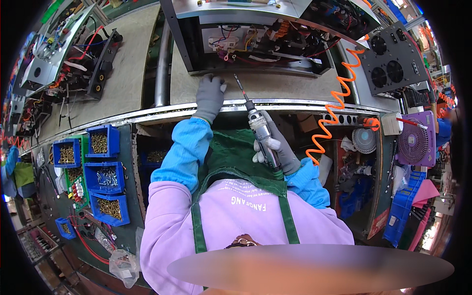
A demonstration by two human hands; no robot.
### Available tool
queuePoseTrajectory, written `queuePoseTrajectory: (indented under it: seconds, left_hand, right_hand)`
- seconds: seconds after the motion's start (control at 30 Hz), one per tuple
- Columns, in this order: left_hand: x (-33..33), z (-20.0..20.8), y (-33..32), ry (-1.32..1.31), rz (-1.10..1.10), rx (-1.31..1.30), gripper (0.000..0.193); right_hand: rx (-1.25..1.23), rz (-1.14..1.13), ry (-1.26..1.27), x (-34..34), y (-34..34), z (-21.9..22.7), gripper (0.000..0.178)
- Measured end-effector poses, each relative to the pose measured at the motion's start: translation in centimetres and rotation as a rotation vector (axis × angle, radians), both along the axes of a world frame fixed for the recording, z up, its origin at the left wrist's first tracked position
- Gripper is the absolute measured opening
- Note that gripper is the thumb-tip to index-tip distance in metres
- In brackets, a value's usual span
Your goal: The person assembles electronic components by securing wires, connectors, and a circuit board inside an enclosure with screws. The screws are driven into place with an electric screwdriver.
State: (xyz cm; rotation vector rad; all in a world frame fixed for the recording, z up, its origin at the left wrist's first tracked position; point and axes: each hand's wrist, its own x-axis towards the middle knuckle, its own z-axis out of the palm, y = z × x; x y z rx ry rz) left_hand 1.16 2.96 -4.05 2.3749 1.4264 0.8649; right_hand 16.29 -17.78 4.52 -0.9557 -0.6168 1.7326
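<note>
My right hand (282, 145), in a grey glove, is wrapped round a silver and black power screwdriver (260, 128). Its long thin bit points up and away, toward the near edge of an open metal equipment case (255, 69). My left hand (210, 96), also gloved in grey, rests at the bench edge just left of the bit, its fingers curled in. Whether those fingers hold anything is hidden. Inside the case are wires, a ring terminal (226, 58) and an orange coil (282, 29).
Blue bins (109, 209) of screws stand at my left. Another open unit (59, 64) sits on the far-left bench, and a black panel with fans (393, 59) at the right. An orange coiled hose (339, 96) hangs right of my hands. A purple fan (415, 137) stands beyond it.
</note>
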Motion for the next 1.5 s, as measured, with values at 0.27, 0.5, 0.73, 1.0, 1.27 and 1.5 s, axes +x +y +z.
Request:
queuePoseTrajectory:
  seconds: [0.27, 0.5, 0.73, 1.0, 1.27, 1.5]
  left_hand:
    - [-0.1, 3.8, 0.1, -1.485, -0.074, -1.231, 0.016]
    - [-0.7, 3.6, 0.8, -1.516, -0.19, -1.384, 0.02]
    - [-1.7, 6.0, 1.5, -0.933, -0.279, -1.027, 0.022]
    - [-1.9, 7.1, 1.6, -0.833, -0.36, -0.956, 0.028]
    - [-1.8, 6.7, 1.7, -0.897, -0.292, -1.055, 0.032]
    - [-1.9, 6.0, 1.9, -0.801, -0.192, -1.017, 0.031]
  right_hand:
    - [-0.04, 0.05, -0.241, -0.3, 1.0, 0.2, 0.092]
    - [-0.041, 0.099, -0.261, -0.3, 1.2, -0.1, 0.091]
    - [0.022, 0.05, -0.3, -0.6, 1.2, -0.1, 0.089]
    - [-0.007, 0.105, -0.053, 0.0, 1.0, 0.1, 0.089]
    - [-0.052, 0.103, 0.074, 0.4, 0.8, -0.5, 0.094]
    - [0.006, 0.12, -0.366, -0.1, 1.0, -0.1, 0.09]
